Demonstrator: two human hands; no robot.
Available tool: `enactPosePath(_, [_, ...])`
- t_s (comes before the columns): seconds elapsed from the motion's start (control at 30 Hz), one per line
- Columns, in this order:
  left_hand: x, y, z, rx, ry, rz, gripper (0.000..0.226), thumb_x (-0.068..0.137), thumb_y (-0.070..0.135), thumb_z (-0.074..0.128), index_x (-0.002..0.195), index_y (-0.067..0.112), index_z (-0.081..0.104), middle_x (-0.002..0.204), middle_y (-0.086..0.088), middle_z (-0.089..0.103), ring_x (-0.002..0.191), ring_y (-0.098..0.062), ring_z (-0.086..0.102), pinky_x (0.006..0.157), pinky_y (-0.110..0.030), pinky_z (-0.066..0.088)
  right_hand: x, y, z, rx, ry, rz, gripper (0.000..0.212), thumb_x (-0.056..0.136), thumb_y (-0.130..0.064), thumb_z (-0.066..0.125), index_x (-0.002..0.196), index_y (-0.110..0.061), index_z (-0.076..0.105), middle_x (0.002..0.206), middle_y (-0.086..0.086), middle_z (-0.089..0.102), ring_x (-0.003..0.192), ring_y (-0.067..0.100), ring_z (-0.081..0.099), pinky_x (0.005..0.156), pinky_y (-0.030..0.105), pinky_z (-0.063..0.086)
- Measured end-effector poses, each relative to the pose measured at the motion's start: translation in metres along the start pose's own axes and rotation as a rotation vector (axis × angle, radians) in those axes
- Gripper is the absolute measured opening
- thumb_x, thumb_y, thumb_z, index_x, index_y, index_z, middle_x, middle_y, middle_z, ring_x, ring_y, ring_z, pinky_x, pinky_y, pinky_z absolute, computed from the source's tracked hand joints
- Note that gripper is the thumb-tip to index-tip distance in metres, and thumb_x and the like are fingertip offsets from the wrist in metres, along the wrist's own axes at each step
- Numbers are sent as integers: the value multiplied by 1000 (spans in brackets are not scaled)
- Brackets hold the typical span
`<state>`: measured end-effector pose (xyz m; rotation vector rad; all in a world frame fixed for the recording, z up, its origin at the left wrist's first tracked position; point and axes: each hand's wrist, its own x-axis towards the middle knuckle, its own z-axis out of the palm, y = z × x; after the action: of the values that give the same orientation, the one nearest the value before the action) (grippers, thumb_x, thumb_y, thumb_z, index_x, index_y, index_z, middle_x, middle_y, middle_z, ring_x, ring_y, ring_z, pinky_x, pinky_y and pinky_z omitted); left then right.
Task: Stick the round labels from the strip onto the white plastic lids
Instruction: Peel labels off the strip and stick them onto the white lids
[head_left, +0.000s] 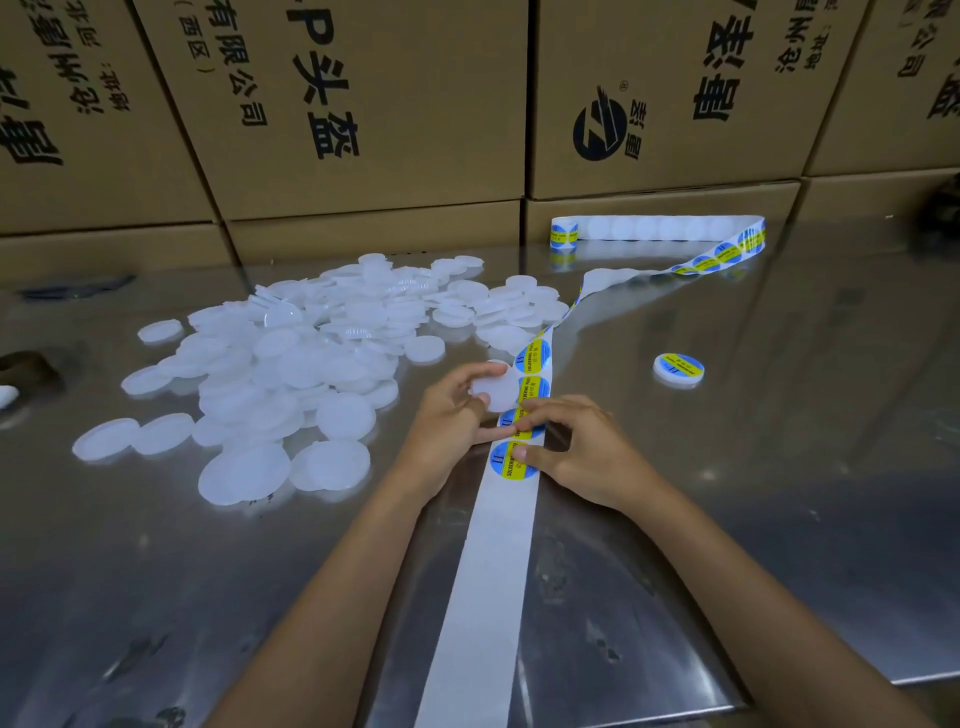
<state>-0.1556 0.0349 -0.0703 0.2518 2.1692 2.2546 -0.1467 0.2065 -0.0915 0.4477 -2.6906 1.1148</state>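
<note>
One labelled lid (678, 369) is lying right of the hands. Left hand (457, 415) is gripping a bare lid (492, 391); right hand (576, 447) is pinching a label (519, 423) off the strip (493, 561). Pile (291, 358), left, is waiting unlabelled.

A heap of translucent white plastic lids (291, 364) lies on a shiny grey metal desk (779, 467). A long white backing strip (493, 561) carries round labels (511, 460) in blue with a yellow band and dark lettering. One white lid (678, 370) wears the same blue and yellow label. Brown cardboard boxes (363, 104) show black printed characters.
</note>
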Motion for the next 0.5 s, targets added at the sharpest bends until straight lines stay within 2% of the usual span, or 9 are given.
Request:
enactPosePath(0.17, [4,-2,0,93,13,84,39,102,-10,33,114,12,63,135,-7,55,100,-9,70,81,-42,62,0,-4,1,48,-14,38,23,82,-26,79,104,-27,74,127,-13,64,125,6,48,110,39,34])
enactPosePath(0.27, [6,-4,2,159,31,93,44,101,-10,33,111,20,65,134,-9,56,113,-19,64,82,-48,62,-1,-5,1,54,-7,45,16,83,-24,77,98,-27,76,121,-13,67,117,7,53,107,40,38])
enactPosePath(0.37, [7,-6,2,194,43,88,45,101,-8,35,110,23,65,134,-4,57,117,-21,63,82,-45,62,-2,-7,2,49,23,50,10,82,-22,77,91,-25,76,110,-12,71,105,14,60,99,40,44])
enactPosePath(0.43, [7,-6,2,215,41,85,44,101,-8,36,112,23,65,135,0,57,114,-19,65,80,-40,62,-3,-9,3,35,59,54,8,81,-21,78,89,-23,77,101,-4,73,97,21,63,91,39,48])
enactPosePath(0.5, [6,-5,2,224,34,83,43,101,-8,37,112,22,64,134,1,57,110,-19,66,78,-35,62,-6,-12,3,22,87,13,10,80,-19,78,90,-21,76,101,-3,74,95,19,63,88,36,48])
